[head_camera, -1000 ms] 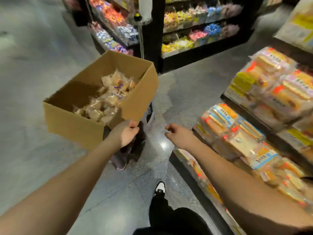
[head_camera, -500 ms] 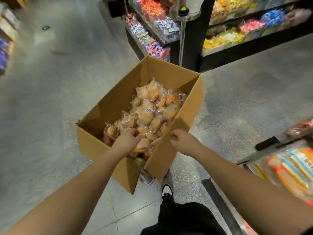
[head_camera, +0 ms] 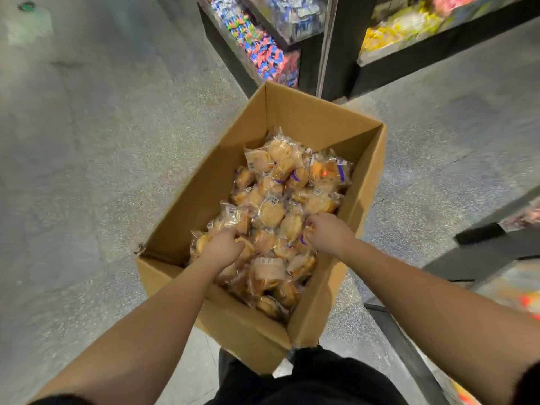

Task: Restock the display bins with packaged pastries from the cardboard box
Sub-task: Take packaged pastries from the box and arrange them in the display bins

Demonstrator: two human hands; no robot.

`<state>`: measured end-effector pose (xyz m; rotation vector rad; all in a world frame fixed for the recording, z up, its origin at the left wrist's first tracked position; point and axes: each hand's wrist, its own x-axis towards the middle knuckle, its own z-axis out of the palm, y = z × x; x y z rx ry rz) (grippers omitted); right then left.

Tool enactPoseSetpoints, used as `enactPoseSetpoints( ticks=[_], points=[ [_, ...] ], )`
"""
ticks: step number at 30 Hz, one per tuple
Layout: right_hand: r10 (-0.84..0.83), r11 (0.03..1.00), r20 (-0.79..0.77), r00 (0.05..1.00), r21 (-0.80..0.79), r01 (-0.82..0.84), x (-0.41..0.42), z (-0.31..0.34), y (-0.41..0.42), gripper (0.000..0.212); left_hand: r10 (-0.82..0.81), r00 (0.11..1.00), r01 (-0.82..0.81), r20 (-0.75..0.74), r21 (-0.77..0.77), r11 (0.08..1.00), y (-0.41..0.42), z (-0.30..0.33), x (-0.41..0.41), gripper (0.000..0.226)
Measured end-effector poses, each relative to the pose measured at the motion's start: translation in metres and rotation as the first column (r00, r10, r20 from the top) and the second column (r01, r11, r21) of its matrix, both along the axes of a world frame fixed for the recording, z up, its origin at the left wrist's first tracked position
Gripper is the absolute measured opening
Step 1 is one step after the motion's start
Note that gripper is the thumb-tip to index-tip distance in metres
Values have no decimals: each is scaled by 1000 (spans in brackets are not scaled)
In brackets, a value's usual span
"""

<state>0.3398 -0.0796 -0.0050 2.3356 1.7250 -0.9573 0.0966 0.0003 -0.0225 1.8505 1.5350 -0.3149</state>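
Note:
An open cardboard box (head_camera: 309, 118) stands on the floor in front of me, holding a heap of clear-wrapped golden pastries (head_camera: 271, 211). Both my hands are down inside it. My left hand (head_camera: 223, 247) curls its fingers into the pile near the box's left wall and grips a wrapped pastry. My right hand (head_camera: 328, 232) curls its fingers around pastries by the right wall. The fingertips of both hands are hidden among the wrappers.
A black display stand (head_camera: 336, 54) with bins of colourful wrapped sweets (head_camera: 263, 51) rises just behind the box. A low black shelf edge (head_camera: 482, 252) with packaged goods runs along the right. Grey speckled floor (head_camera: 87, 141) spreads to the left. My dark-trousered legs (head_camera: 306, 381) are below the box.
I have turned from the right-hand display toward the box. Both hands moved from the box's near edge down into the pile and curled around pastries.

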Motion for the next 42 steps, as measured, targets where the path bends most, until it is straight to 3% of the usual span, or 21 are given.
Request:
enactPoseSetpoints(
  ticks=[5,10,18,21,26,31,35,38,42],
  points=[
    [-132,984,33,991,-115,135,-13,-31,29,43,-25,996,18,-84,-86,996,44,-41,-15,32],
    [-157,964,25,987,-213,159,-47,-63,47,39,-86,977,69,-197,-91,993,75,-74,-23,56],
    [-44,962,-147,988,-274,2,-124,-106,67,43,-294,845,228,-447,-196,954,87,-99,-42,60],
    [0,946,-148,989,-321,-48,-144,-121,70,56,-370,778,307,-508,-208,929,92,-110,-44,57],
    [-96,944,-141,985,-328,45,-162,-141,66,88,-430,681,332,-593,-272,903,100,-124,-41,58],
    [-122,959,-29,992,-261,110,-185,-163,66,97,-420,651,261,-633,-332,906,98,-138,-41,61],
    [-121,968,90,989,-208,138,-198,-176,65,86,-294,734,57,-612,-376,925,96,-147,-40,77],
    [-172,971,95,981,-154,185,-196,-185,64,73,-103,815,-153,-570,-385,910,98,-147,-38,87],
    [-229,970,24,973,-81,231,-186,-181,63,65,-46,830,-218,-556,-401,890,103,-140,-37,94]
  ],
)
